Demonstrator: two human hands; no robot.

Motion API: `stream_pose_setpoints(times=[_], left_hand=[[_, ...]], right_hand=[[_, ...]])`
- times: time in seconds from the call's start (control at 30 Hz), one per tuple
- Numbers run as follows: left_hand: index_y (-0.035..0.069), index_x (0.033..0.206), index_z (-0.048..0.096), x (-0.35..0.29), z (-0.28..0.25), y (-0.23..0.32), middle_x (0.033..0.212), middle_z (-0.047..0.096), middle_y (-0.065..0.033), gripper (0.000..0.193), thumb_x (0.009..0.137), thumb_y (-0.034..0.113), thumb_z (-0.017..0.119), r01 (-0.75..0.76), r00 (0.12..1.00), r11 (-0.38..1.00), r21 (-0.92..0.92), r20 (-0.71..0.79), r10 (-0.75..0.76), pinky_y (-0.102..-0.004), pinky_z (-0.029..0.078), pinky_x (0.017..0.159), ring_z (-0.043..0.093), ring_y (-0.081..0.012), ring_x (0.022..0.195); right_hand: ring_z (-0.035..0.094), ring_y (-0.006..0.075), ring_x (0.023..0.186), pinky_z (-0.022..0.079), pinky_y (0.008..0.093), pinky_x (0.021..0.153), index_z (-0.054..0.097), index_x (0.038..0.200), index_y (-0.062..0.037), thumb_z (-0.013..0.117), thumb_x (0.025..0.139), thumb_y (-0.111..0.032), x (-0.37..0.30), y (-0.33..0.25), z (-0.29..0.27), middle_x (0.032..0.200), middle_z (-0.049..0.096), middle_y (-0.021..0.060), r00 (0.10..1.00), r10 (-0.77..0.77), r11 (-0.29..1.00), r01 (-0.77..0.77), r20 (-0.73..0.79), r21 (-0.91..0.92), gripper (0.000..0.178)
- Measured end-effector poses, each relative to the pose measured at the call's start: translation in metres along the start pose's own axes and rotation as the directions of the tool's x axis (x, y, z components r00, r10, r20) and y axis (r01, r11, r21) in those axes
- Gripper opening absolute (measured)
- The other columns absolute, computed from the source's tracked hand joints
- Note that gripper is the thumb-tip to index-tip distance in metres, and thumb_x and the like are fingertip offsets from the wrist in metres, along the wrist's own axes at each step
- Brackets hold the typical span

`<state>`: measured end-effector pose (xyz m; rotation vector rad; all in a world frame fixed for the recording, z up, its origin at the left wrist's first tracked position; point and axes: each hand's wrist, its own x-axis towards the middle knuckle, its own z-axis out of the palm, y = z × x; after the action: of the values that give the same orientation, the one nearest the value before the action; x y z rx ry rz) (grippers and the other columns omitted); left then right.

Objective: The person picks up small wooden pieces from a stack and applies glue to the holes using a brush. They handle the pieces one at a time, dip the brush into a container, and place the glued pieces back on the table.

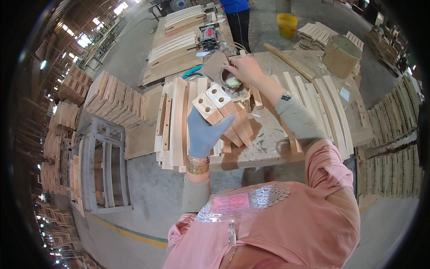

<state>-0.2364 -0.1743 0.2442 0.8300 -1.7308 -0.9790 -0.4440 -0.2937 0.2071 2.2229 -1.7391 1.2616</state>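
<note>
Wooden pieces point(229, 112) sit clasped in the gloved left hand point(205, 132) above the surface point(268, 142), drilled ends point(205, 108) tilted up, probably for easy reach beside the pot point(232, 82); whether the right hand point(246, 71) there grasps anything, I cannot tell.

Held blocks point(229, 113) are pale wood, matt and smooth-faced; glove point(204, 132) matt grey-blue cloth; bangles point(197, 165) glossy, gold-toned metal; badge sleeve point(230, 204) clear shiny plastic; pot point(222, 76) rough, crusted; worktop point(268, 145) matt, stained board; yellow bucket point(286, 27) smooth plastic.
</note>
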Motion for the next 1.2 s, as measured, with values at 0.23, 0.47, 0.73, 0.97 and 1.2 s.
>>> stream_pose_setpoints(times=[0.23, 0.47, 0.73, 0.97, 1.2], left_hand=[[-0.002, 0.107, 0.055, -0.001, -0.001, -0.001, 0.097, 0.064, -0.0083, 0.048, 0.065, 0.010, 0.076, 0.023, 1.000, 1.000, 0.013, -0.012, -0.023, -0.0271, 0.049, 0.073, 0.060, -0.0129, 0.085], [-0.002, 0.107, 0.054, 0.005, 0.007, 0.001, 0.097, 0.064, -0.0085, 0.050, 0.065, 0.010, 0.077, -0.005, 1.000, 1.000, -0.003, 0.010, 0.005, -0.0269, 0.050, 0.072, 0.060, -0.0123, 0.085], [-0.003, 0.108, 0.053, 0.006, 0.009, -0.001, 0.098, 0.064, -0.0087, 0.050, 0.067, 0.011, 0.077, -0.014, 1.000, 0.997, -0.078, 0.003, 0.015, -0.0266, 0.050, 0.074, 0.060, -0.0124, 0.088], [-0.006, 0.108, 0.051, 0.007, 0.010, -0.004, 0.100, 0.064, -0.0151, 0.056, 0.065, 0.018, 0.078, -0.024, 1.000, 0.997, -0.071, 0.009, 0.025, -0.0290, 0.051, 0.075, 0.063, -0.0169, 0.090], [-0.005, 0.110, 0.051, 0.010, 0.012, -0.006, 0.099, 0.065, -0.0152, 0.058, 0.066, 0.022, 0.077, -0.086, 0.996, 0.991, -0.099, 0.015, 0.088, -0.0296, 0.051, 0.075, 0.064, -0.0191, 0.089]], right_hand=[[0.059, 0.0363, 0.068, 0.046, 0.0440, 0.063, 0.065, 0.082, -0.0044, 0.058, 0.082, -0.037, -0.001, 0.000, -0.018, 0.068, 0.061, 0.0179, 0.996, 0.092, 0.995, -0.091, -0.005, 0.041, 0.033], [0.059, 0.0155, 0.053, 0.047, 0.0282, 0.050, 0.062, 0.077, 0.0027, 0.063, 0.082, -0.029, -0.019, 0.023, -0.016, 0.060, 0.062, 0.0107, 0.893, 0.445, 0.790, -0.355, -0.069, 0.499, 0.032], [0.053, 0.0095, 0.047, 0.040, 0.0198, 0.044, 0.060, 0.080, 0.0018, 0.065, 0.082, -0.029, 0.001, 0.013, -0.072, 0.064, 0.063, 0.0090, 0.766, 0.641, 0.362, -0.251, -0.044, 0.898, 0.031], [0.048, 0.0030, 0.041, 0.036, 0.0149, 0.037, 0.062, 0.075, -0.0010, 0.063, 0.086, -0.022, 0.026, -0.096, -0.151, 0.055, 0.058, 0.0029, 0.962, 0.249, 0.563, -0.048, -0.114, 0.825, 0.023], [0.051, 0.0022, 0.047, 0.036, 0.0158, 0.039, 0.061, 0.077, -0.0018, 0.065, 0.084, -0.030, 0.020, -0.136, -0.152, 0.057, 0.058, 0.0023, 0.995, -0.014, 0.809, 0.069, -0.097, 0.584, 0.030]])
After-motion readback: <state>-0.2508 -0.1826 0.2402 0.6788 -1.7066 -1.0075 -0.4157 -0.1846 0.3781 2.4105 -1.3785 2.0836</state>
